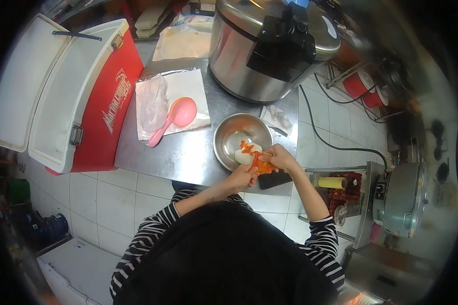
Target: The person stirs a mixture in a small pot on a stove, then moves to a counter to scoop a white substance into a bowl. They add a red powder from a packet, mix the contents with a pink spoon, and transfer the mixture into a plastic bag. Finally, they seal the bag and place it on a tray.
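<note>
Between my two hands, an orange-red piece of food [263,164] is held over the near right rim of a stainless steel bowl [223,131]. My left hand [245,177] grips its lower left side, and my right hand [278,158] pinches it from the upper right. Inside the bowl lie white rounded pieces of food [243,156], with orange-red shreds [246,146] on top. What exactly the foods are, I cannot tell. Under my right hand, a dark flat object [274,180] rests at the table's near edge.
A large steel rice cooker [233,65] stands behind the bowl on the steel table [168,160]. Left of the bowl, a pink ladle [183,112] lies on white paper sheets [198,85]. Crumpled tissue [280,116] is at the right. An open red cooler [103,103] stands far left.
</note>
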Available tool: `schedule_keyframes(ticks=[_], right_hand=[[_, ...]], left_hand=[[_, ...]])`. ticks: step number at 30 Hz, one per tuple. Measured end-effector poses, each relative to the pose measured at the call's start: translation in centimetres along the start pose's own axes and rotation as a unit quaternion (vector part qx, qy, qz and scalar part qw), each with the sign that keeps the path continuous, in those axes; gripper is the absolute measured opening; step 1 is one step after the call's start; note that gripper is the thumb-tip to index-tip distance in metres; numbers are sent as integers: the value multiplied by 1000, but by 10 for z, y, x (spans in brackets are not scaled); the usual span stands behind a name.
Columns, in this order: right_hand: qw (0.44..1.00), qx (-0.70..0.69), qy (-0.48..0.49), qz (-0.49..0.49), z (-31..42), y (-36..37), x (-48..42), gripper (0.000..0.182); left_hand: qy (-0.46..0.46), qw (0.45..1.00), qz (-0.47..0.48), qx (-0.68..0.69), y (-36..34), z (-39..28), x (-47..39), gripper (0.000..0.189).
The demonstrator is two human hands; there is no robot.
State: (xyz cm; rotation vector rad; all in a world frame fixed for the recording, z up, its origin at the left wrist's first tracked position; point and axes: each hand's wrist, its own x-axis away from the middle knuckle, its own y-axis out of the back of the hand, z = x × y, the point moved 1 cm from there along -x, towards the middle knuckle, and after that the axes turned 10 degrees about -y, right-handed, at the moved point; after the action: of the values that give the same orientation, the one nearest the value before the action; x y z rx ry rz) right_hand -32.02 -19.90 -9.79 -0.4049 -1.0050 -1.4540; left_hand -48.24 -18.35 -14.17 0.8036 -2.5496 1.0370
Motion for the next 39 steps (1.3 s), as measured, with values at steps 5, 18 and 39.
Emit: schedule_keyframes(ticks=[5, 18, 39], right_hand=[[930, 218, 158, -248, -10, -13, -10, 18], [981, -171, 72, 49, -3, -2, 45, 23], [944, -183, 227, -153, 56, 13, 60, 18]], left_hand=[[8, 1000, 1, -14, -2, 0, 1, 26], [-115, 976, 69, -172, 28, -44, 9, 28], [-310, 897, 96, -302, 10, -149, -3, 32]])
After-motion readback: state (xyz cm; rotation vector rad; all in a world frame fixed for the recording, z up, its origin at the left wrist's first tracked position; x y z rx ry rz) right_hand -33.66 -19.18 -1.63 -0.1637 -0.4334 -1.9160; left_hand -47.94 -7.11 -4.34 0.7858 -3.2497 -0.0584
